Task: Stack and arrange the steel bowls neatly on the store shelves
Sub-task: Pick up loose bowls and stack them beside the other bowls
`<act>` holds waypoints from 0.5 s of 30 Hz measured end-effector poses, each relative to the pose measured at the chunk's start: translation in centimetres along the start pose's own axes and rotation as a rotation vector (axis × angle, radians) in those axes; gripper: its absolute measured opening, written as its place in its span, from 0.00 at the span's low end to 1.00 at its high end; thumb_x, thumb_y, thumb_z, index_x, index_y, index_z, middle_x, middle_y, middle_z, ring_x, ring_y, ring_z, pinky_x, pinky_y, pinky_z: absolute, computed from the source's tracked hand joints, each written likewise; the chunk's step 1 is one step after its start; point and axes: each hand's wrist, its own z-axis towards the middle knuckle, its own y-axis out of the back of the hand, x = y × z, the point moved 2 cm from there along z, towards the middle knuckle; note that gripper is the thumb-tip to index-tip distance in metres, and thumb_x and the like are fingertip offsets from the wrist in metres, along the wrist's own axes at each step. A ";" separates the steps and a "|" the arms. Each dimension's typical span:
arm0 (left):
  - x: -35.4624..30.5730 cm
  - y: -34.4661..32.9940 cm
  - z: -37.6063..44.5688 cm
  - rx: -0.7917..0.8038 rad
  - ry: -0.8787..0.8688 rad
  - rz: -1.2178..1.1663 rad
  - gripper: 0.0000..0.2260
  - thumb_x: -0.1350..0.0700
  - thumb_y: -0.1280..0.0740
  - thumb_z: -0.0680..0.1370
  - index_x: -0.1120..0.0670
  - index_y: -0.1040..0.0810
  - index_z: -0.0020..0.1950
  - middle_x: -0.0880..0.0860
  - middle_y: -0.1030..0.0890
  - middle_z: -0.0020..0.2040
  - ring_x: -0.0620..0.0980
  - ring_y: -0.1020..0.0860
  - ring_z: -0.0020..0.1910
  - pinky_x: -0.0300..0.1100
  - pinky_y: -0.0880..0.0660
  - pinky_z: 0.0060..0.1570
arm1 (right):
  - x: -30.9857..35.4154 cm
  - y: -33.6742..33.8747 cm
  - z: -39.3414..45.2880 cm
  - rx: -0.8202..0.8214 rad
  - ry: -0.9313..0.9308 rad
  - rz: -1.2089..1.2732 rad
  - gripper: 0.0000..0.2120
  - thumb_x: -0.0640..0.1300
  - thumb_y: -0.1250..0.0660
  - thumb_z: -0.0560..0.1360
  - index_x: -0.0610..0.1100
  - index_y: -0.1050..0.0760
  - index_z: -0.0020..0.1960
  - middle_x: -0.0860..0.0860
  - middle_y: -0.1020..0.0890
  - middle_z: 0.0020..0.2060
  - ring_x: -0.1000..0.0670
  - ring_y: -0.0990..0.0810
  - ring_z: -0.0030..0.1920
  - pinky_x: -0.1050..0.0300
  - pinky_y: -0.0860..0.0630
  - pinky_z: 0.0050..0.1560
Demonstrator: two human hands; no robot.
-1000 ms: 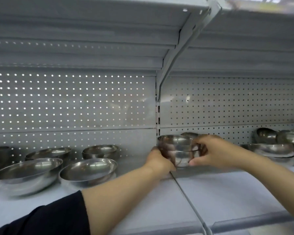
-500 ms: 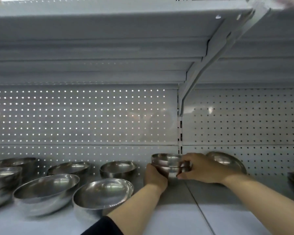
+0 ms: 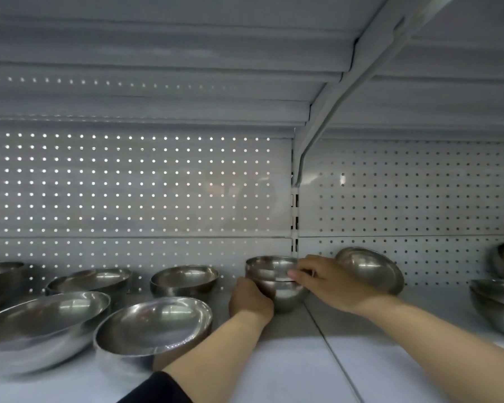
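A small stack of steel bowls (image 3: 269,273) stands at the back of the white shelf (image 3: 288,362), near the upright post. My left hand (image 3: 250,299) grips the lower left side of the stack. My right hand (image 3: 326,282) pinches the upper rim from the right. Behind my right hand a larger steel bowl (image 3: 370,267) leans tilted against the perforated back panel.
Left of the stack sit several steel bowls, among them one near the back (image 3: 184,280) and two big ones at the front (image 3: 154,330) (image 3: 41,324). More bowls are stacked at the far right (image 3: 498,301). An upper shelf hangs low overhead, held by a slanted bracket (image 3: 326,135).
Both hands have carried the stack to the rear of the shelf, where it now stands close to the back panel. The view has shifted, and the leaning bowl shows more fully.
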 end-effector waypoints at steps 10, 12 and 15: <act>-1.2 -0.1 -0.2 0.032 -0.016 0.024 0.18 0.60 0.41 0.77 0.62 0.28 0.65 0.60 0.27 0.65 0.58 0.30 0.65 0.46 0.31 0.65 | 0.1 -0.4 -0.1 -0.057 0.010 0.016 0.14 0.57 0.43 0.78 0.52 0.26 0.40 0.57 0.25 0.39 0.58 0.26 0.40 0.62 0.31 0.41; -1.3 -0.1 -0.4 0.046 -0.015 -0.026 0.17 0.61 0.41 0.76 0.62 0.28 0.65 0.61 0.26 0.64 0.58 0.29 0.64 0.48 0.30 0.65 | 0.4 -0.2 -0.1 -0.072 0.023 0.032 0.16 0.56 0.42 0.79 0.54 0.31 0.34 0.56 0.26 0.35 0.57 0.27 0.37 0.61 0.33 0.38; -1.4 0.1 -0.5 0.037 -0.019 -0.054 0.15 0.62 0.42 0.76 0.62 0.26 0.61 0.62 0.24 0.60 0.58 0.26 0.59 0.48 0.28 0.62 | 0.8 0.0 0.0 -0.065 0.037 0.025 0.17 0.56 0.42 0.79 0.50 0.30 0.34 0.54 0.26 0.35 0.55 0.27 0.36 0.60 0.33 0.37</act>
